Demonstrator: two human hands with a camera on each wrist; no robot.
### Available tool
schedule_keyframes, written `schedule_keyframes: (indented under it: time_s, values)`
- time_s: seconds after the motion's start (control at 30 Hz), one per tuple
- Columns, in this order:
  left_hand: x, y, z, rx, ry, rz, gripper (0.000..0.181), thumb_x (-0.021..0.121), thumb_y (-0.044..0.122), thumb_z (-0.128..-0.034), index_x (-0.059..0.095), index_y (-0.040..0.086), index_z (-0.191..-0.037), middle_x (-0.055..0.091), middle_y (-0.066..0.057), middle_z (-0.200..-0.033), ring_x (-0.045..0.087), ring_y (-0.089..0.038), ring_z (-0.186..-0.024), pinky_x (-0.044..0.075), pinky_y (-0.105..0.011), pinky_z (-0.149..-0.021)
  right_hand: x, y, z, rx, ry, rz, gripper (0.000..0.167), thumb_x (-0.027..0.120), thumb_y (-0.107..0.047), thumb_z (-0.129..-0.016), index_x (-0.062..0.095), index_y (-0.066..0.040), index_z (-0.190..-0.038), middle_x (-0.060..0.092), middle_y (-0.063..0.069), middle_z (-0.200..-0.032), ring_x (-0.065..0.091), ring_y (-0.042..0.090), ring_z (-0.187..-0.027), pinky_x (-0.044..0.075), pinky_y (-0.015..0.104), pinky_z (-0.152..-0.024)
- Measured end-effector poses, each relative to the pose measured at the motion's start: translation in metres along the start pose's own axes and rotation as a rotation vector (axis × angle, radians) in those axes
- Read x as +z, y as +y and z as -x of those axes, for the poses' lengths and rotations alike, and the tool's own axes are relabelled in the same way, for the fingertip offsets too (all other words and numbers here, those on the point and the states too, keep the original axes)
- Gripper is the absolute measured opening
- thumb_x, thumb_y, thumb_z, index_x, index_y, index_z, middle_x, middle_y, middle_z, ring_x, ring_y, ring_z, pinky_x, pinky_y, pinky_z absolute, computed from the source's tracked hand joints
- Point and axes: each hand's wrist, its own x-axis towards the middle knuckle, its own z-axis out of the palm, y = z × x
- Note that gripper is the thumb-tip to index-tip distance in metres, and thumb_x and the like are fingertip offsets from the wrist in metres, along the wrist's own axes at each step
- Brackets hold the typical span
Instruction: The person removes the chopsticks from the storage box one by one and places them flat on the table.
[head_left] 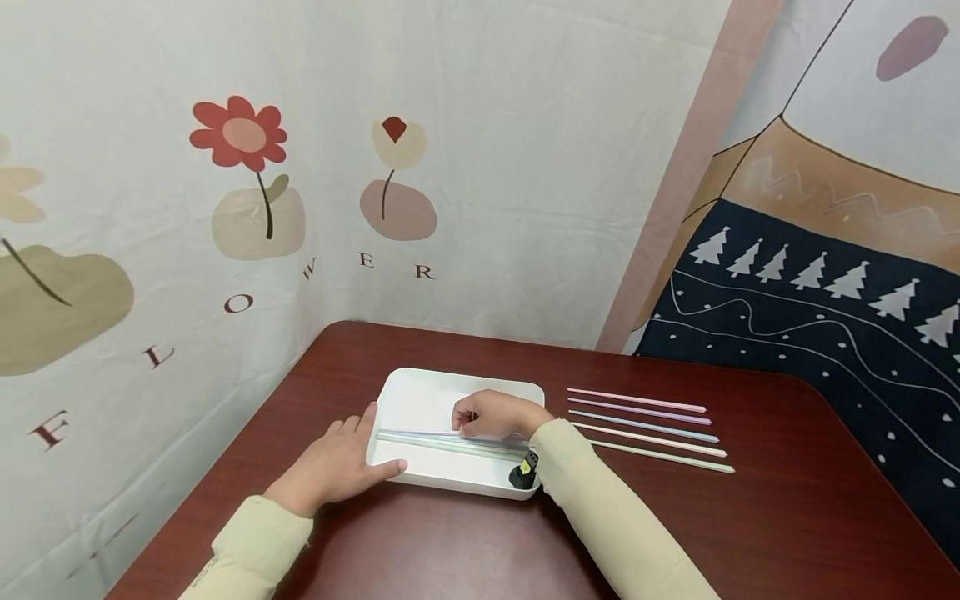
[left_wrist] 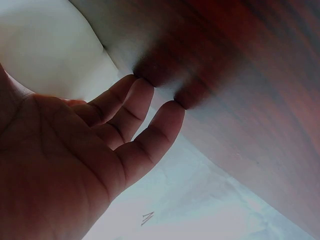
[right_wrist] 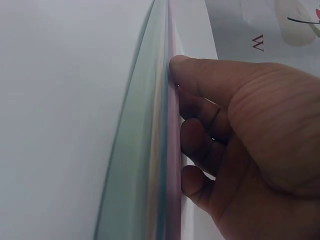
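Observation:
A white tray [head_left: 442, 479] holds several long thin strips [head_left: 420, 439] lying lengthwise. Seen from the right wrist, they are a wide pale green strip [right_wrist: 131, 150], then beige, blue and a pinkish strip [right_wrist: 173, 150]. My right hand [head_left: 498, 414] reaches into the tray from the right; its thumb and curled fingers [right_wrist: 192, 132] pinch the pinkish strip at the bundle's edge. My left hand [head_left: 337, 467] is at the tray's left end, thumb over the front corner and the other fingers spread outside, its fingertips [left_wrist: 170, 117] close to the tabletop.
Several separate coloured strips [head_left: 648, 433] lie side by side on the dark red table [head_left: 795, 500], right of the tray. A small black object with a yellow mark [head_left: 522, 475] sits in the tray's front right corner. Printed curtains [head_left: 510, 208] stand behind and left of the table.

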Motion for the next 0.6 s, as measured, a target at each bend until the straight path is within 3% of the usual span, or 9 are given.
schedule_keyframes:
  time_s: [0.6]
  values:
    - [0.0007,-0.0007,0.0028,-0.005,0.002,-0.006,0.116,0.059,0.077,-0.08,0.029,-0.011,-0.149,0.052,-0.03,-0.131,0.049,-0.048,-0.12,0.045,-0.056,-0.094,0.0027,-0.0045,-0.0017,0.007,0.035,0.056,0.014,0.065,-0.008,-0.092,0.064,-0.022,-0.087,0.053,-0.009,-0.069,0.048,0.005,-0.064,0.041,0.023,-0.063]
